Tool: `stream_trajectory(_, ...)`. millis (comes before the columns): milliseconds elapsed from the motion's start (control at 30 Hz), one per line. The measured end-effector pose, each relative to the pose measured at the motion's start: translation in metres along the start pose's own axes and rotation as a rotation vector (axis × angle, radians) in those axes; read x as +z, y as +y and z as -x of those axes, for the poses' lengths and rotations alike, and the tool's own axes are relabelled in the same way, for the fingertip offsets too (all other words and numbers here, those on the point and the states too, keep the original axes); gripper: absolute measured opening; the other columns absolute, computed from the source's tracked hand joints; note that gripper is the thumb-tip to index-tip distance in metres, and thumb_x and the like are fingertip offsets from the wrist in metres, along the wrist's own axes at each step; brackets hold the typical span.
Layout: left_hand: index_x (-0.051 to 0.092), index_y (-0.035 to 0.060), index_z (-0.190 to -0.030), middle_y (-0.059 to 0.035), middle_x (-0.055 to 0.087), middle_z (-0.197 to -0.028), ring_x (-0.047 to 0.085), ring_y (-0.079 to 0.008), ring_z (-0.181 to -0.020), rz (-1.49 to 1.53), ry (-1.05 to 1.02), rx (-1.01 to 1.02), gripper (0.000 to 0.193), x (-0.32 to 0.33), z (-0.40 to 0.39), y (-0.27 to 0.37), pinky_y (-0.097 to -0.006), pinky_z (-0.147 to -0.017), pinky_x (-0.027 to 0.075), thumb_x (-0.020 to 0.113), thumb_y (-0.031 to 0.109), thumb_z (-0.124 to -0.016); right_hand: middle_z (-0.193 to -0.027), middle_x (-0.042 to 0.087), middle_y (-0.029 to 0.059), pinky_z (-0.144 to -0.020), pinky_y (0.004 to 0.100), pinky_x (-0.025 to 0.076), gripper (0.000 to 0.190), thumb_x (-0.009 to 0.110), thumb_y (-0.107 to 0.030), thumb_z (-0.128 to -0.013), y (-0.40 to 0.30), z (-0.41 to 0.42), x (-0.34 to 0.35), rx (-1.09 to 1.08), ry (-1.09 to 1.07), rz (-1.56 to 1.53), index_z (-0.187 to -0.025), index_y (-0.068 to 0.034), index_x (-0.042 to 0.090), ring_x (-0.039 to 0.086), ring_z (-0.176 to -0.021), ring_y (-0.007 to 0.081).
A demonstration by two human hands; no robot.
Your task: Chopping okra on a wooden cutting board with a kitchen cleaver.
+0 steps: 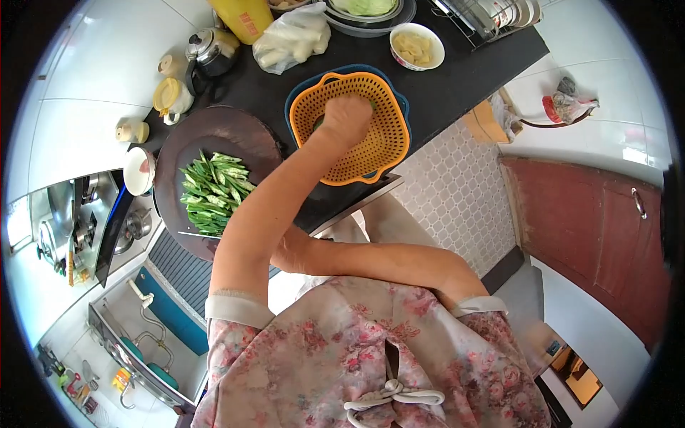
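Observation:
My left hand point(348, 119) reaches down into an orange plastic colander basket point(385, 155), fingers curled and mostly hidden. Small bits of something green show on both sides of the hand. The basket sits in a dark blue one point(406, 115). My right arm crosses beneath the left one, and my right hand point(291, 250) is largely hidden behind the left forearm, near the front edge of a round, dark chopping board point(241, 125). A pile of sliced green vegetables point(211, 192) lies on that board. Along the pile's near side a thin knife blade point(199, 234) shows; its handle is hidden.
Behind the board stand a steel kettle point(214, 48) and a yellow-lidded jug point(174, 96). A white bowl point(140, 171) touches its left side. Beyond the basket are a plastic bag point(293, 40), a bowl of pale slices point(417, 47) and a dish rack point(481, 27). The dark counter's edge point(455, 119) runs diagonally at right.

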State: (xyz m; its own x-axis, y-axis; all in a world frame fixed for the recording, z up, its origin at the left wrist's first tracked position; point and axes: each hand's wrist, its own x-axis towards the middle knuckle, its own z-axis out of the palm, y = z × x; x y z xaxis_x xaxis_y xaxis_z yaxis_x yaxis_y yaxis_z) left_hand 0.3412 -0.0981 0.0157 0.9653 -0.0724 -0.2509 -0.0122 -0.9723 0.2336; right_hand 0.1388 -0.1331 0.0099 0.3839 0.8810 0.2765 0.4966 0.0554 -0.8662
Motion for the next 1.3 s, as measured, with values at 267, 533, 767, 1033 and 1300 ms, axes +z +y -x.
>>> stream_trajectory(267,0.061,0.0022,-0.106,-0.006,0.064,-0.098,0.064,-0.0171,-0.088,1.189,-0.092,-0.012,0.025,-0.045,0.006,-0.055,-0.0329,-0.081,0.053,0.063,0.01,-0.082,-0.072,0.067,0.0199,-0.062,0.0426,0.055,0.013,0.057,-0.006,-0.078,-0.024,-0.018,-0.037,0.144,-0.489,0.236,-0.087,0.002,0.06,0.069,-0.071,0.0325)
stream_trajectory(533,0.052,0.0033,-0.118,-0.0099,0.062,-0.103,0.062,-0.0209,-0.094,2.066,-0.248,-0.083,0.03,-0.031,0.025,-0.065,-0.0368,-0.086,0.052,0.053,0.016,-0.091,-0.078,0.067,0.0205,-0.068,0.0431,0.055,0.014,0.055,-0.006,-0.08,-0.024,-0.016,-0.038,0.131,-0.516,0.217,-0.089,0.003,0.06,0.069,-0.075,0.0342)
stream_trajectory(767,0.051,0.0019,-0.123,-0.0083,0.061,-0.098,0.058,-0.0186,-0.082,2.231,-0.227,-0.018,0.033,-0.033,0.038,-0.054,-0.0334,-0.073,0.051,0.047,0.017,-0.093,-0.098,0.066,0.024,-0.075,0.0464,0.054,0.022,0.055,-0.005,-0.081,-0.026,-0.013,-0.04,0.087,-0.418,0.161,-0.1,0.004,0.061,0.066,-0.089,0.0375)
stream_trajectory(1033,0.057,0.002,-0.112,-0.0058,0.058,-0.089,0.054,-0.0145,-0.073,1.962,0.011,0.224,0.032,-0.066,0.099,-0.052,-0.0308,-0.07,0.048,0.054,0.007,-0.08,-0.095,0.066,0.0242,-0.073,0.0461,0.055,0.023,0.054,-0.002,-0.081,-0.019,-0.017,-0.03,0.131,-0.603,0.188,-0.102,0.006,0.059,0.067,-0.087,0.0385)
stream_trajectory(1300,0.059,0.001,-0.112,-0.0021,0.058,-0.088,0.054,-0.0088,-0.078,1.785,0.376,0.233,0.025,-0.079,0.186,-0.057,-0.0232,-0.071,0.044,0.064,0.011,-0.09,-0.084,0.067,0.024,-0.067,0.0464,0.055,0.016,0.051,-0.003,-0.084,-0.029,-0.022,-0.039,0.281,-0.616,0.274,-0.098,0.006,0.052,0.068,-0.082,0.0391)
